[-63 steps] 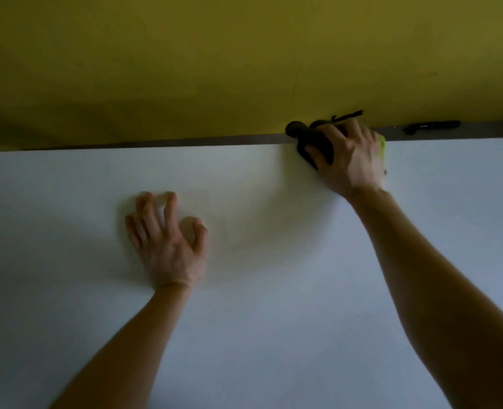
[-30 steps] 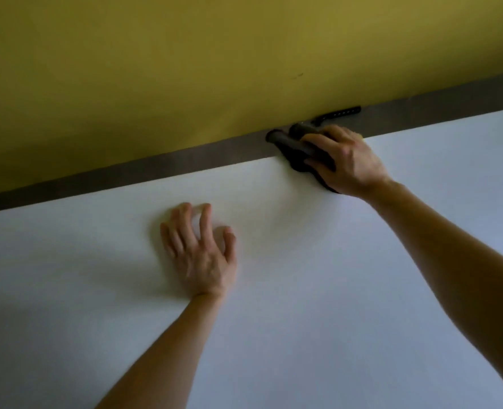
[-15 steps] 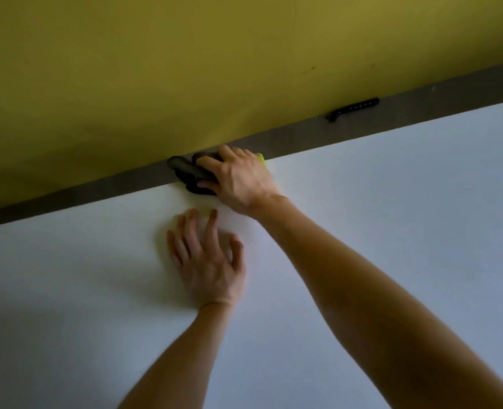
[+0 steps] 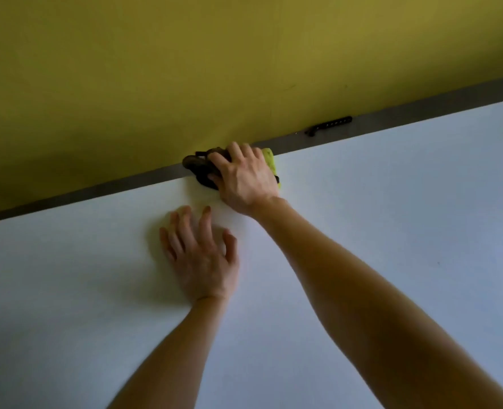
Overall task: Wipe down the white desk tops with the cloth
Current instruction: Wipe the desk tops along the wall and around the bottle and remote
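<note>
Wiping the far edge of the desk (image 4: 362,231), beside the grey strip (image 4: 96,191), with the cloth (image 4: 270,163) gripped in the right hand (image 4: 244,178), bracing on the flat, spread left hand (image 4: 203,261), probably needing a sideways sweep next.

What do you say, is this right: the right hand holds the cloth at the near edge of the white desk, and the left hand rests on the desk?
One thing is wrong. The head view shows the right hand holding the cloth at the far edge of the white desk, by the yellow wall. The left hand does rest on the desk.
</note>
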`<state>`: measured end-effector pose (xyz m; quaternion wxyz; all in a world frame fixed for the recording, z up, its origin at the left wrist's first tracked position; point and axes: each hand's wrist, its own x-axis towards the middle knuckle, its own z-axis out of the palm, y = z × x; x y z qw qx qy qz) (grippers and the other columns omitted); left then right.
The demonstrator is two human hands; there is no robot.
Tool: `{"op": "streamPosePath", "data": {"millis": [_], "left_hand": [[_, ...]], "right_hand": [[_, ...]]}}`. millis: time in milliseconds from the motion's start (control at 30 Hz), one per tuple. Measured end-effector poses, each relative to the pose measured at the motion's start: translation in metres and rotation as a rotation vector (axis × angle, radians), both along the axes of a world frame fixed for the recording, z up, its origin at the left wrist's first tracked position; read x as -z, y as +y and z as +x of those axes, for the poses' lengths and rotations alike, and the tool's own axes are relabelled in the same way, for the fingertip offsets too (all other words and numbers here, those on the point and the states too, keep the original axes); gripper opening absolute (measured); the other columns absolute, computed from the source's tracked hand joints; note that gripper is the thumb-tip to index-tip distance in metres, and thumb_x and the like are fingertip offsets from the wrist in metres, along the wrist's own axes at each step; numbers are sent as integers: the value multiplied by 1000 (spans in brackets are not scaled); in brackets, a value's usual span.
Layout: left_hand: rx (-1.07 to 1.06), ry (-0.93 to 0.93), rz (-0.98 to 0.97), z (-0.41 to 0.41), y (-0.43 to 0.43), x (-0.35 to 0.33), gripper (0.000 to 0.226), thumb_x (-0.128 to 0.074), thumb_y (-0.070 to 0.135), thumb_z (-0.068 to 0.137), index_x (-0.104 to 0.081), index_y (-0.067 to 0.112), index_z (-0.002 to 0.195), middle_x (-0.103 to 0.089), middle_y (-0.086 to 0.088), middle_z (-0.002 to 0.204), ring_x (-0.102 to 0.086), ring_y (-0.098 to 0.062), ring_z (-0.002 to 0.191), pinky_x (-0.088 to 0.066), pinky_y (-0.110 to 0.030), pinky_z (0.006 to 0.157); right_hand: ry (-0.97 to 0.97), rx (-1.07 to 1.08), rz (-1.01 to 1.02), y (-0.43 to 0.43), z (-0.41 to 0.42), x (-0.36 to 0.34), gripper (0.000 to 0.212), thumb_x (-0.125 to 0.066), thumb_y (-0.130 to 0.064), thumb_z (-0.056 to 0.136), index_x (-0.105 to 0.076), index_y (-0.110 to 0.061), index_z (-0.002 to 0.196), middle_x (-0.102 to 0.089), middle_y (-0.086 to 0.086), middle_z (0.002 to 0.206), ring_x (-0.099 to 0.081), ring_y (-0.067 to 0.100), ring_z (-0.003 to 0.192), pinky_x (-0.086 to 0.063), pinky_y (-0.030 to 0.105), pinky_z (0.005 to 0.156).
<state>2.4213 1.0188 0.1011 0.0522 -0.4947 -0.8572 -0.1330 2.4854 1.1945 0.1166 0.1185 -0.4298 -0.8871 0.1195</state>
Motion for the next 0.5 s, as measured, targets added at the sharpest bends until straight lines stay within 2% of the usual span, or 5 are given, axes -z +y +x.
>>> {"op": "streamPosePath", "data": {"millis": [100, 200, 367, 433, 500], "left_hand": [[-21, 0, -1, 2, 1, -1, 51, -57, 39, 102, -62, 18, 148, -50, -20, 158, -45, -45, 149, -27, -62, 127], [-19, -8, 24, 4, 0, -2, 51, -62, 38, 99, -64, 20, 146, -51, -18, 158, -45, -43, 149, -28, -61, 127], [-8, 23, 50, 5, 1, -4, 49, -61, 36, 97, -66, 17, 143, -53, -18, 156, -45, -43, 149, -27, -60, 128], [-8, 48, 39, 6, 2, -4, 49, -60, 36, 98, -65, 18, 144, -53, -18, 156, -46, -43, 149, -27, -59, 128], [-13, 91, 10, 5, 3, -3, 49, -58, 37, 100, -64, 19, 145, -52, -17, 157, -46, -42, 149, -31, -58, 126]], "right_hand": [[34, -126, -64, -3, -16, -2, 41, -57, -48, 106, -68, -22, 136, -62, 14, 112, -62, 42, 101, -47, 49, 88], [93, -190, -108, 23, 46, 2, 51, -57, -51, 103, -62, -25, 146, -64, 16, 120, -64, 43, 106, -53, 52, 89], [0, -7, -23, 90, 220, -1, 50, -58, -50, 104, -58, -25, 147, -62, 17, 126, -61, 47, 112, -51, 57, 96], [-46, 73, 33, 90, 232, 1, 52, -58, -52, 101, -61, -25, 145, -61, 18, 123, -60, 46, 110, -47, 53, 98], [-80, 139, 85, 74, 196, 3, 52, -56, -57, 99, -65, -25, 139, -61, 18, 116, -58, 43, 104, -43, 50, 95]]}}
